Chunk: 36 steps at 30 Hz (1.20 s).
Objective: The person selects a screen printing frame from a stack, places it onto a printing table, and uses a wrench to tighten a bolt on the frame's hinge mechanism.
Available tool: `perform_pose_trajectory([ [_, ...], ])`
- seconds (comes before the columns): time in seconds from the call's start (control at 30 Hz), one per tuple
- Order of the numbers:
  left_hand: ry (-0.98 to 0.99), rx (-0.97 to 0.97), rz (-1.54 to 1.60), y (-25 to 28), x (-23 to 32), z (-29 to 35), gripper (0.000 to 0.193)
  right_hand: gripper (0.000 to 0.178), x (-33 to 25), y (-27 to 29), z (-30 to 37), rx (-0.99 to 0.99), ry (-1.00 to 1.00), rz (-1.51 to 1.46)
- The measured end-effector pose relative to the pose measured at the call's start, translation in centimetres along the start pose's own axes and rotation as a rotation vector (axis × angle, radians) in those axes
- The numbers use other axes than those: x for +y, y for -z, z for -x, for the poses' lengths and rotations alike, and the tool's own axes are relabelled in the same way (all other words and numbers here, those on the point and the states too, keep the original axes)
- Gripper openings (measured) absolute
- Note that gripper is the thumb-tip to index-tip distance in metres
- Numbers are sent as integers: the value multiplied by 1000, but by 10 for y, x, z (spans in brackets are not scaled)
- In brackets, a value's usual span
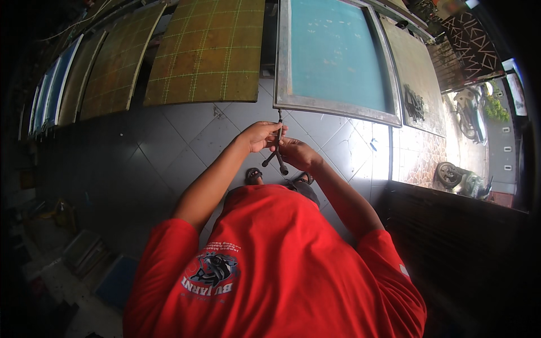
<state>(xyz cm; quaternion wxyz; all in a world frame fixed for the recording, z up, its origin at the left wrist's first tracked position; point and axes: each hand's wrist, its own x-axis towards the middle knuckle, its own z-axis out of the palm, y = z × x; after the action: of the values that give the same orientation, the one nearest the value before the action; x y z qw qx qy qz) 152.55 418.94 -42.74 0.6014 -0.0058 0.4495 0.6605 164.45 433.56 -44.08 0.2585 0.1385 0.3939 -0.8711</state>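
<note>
1. The left hand (260,135) is curled shut around the upper stem of a dark Y-shaped socket wrench (277,147), held upright in front of the chest.
2. The right hand (297,153) closes on the wrench's lower arms, just beside the left.
3. The fingertips and the wrench's middle are hidden; two sandalled feet (253,176) peek out below the hands.
4. Beyond the hands, one teal screen frame (332,56) and four yellowish gridded panels (208,50) lean side by side.

- A metal-framed screen with a teal mesh (332,53) leans upright on the grey tiled floor (169,141).
- Olive gridded panels (208,50) stand just beside it on the left.
- A beige board (414,67) stands to the right.
- Motorbikes (459,177) are parked outside in sunlight.
</note>
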Motion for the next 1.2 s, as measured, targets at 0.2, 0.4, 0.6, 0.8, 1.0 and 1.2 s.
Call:
perform_pose_trajectory([
  [0.2, -116, 179, -26, -17, -7, 0, 24, 26, 4, 21, -8, 129, -22, 208],
  [0.4, -143, 252, -104, -13, -10, -7, 19, 37, -35, -2, -2, 231, -172, 625],
  [0.6, -79, 183, 85, -14, -9, -4, 21, 36, -40, -10, 8, 155, -193, 337],
  [0.8, -132, 156, 72, -11, -12, -4, 16, 29, -22, 1, 5, 25, -112, -2],
  [1.0, -168, 318, -110, -15, -12, -9, 16, 30, -31, 2, 1, 56, -151, 228],
  [1.2, -103, 215, 16, -18, -1, 1, 11, 31, -55, -8, 0, 88, -203, 577],
])
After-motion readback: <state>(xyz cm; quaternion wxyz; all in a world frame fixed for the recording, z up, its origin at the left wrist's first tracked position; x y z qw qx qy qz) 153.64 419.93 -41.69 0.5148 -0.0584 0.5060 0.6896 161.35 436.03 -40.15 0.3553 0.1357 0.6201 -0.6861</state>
